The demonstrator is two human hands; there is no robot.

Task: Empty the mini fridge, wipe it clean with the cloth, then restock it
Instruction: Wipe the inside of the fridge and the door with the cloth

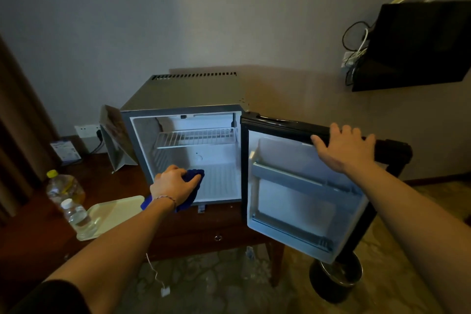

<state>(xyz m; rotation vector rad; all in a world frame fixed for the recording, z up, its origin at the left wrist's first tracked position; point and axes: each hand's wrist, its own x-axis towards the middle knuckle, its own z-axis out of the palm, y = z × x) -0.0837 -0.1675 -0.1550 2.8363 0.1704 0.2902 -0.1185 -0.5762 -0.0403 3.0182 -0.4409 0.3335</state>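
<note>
Cloth (pixel 194 176), blue: bunched under the left hand (pixel 173 185), fingers curled over it, at the fridge (pixel 188 155) floor's front edge. Right hand (pixel 344 146): fingers straight, resting atop the open door (pixel 300 194).

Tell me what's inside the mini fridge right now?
Inside the mini fridge: a wire shelf and the left hand gripping a blue cloth. The floor beneath them is hidden.

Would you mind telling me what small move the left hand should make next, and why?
Probably sweep the blue cloth further back across the fridge floor. The left hand grips it at the front edge, the fridge is empty, and the right hand holds the door open.
</note>
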